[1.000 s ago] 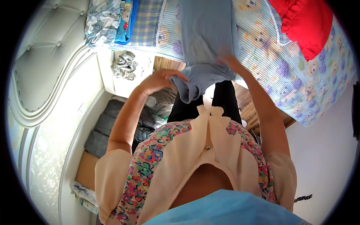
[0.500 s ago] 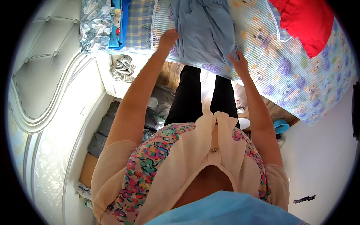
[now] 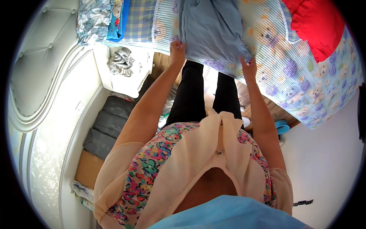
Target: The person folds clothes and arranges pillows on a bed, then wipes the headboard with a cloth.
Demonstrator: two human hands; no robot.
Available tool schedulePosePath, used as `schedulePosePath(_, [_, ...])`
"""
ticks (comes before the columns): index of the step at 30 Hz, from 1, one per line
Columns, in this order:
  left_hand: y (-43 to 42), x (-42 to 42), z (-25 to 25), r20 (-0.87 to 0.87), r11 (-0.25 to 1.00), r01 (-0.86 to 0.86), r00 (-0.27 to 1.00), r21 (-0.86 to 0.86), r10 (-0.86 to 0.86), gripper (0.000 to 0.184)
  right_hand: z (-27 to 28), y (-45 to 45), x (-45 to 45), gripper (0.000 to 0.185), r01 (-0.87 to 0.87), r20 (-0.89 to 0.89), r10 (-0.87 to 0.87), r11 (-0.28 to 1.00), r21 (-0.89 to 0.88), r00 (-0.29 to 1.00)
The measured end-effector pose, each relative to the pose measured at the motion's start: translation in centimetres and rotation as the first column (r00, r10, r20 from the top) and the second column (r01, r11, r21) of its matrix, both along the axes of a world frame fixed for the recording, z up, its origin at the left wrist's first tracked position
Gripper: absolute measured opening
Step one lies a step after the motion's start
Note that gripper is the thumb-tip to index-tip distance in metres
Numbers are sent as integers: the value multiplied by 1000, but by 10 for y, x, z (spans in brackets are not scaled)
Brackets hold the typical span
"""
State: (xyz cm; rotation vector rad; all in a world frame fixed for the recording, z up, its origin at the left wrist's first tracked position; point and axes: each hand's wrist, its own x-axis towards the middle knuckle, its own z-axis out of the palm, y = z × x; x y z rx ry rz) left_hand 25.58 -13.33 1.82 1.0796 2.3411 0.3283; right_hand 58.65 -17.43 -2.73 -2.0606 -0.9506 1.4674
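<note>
A grey-blue garment (image 3: 211, 30) lies spread on the bed at the top centre, its near end close to the mattress edge. My left hand (image 3: 177, 52) is at the garment's near left corner, fingers curled in and closed on its edge. At the near right corner my right hand (image 3: 248, 68) pinches the cloth between thumb and fingers. The fabric between my hands shows loose folds.
A patterned bedspread (image 3: 293, 87) covers the bed, with a red ruffled cloth (image 3: 318, 28) at the right. Folded fabrics (image 3: 140, 23) lie at the upper left. A white nightstand (image 3: 141, 72) holds a crumpled grey cloth (image 3: 121, 62). A blue basin (image 3: 281, 127) is on the floor.
The garment's near end, earlier folded up and hanging over the edge, now lies flat on the bed. Both hands have moved to its corners and closed on it.
</note>
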Motion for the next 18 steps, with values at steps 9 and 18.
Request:
schedulePosePath(9, [26, 2, 57, 506, 805, -65, 746, -590, 432, 47, 43, 61, -35, 25, 318, -359, -857, 480, -818, 369])
schedulePosePath(18, [177, 8, 297, 951, 950, -191, 234, 248, -201, 33, 292, 225, -6, 45, 501, -868, -175, 860, 96, 466])
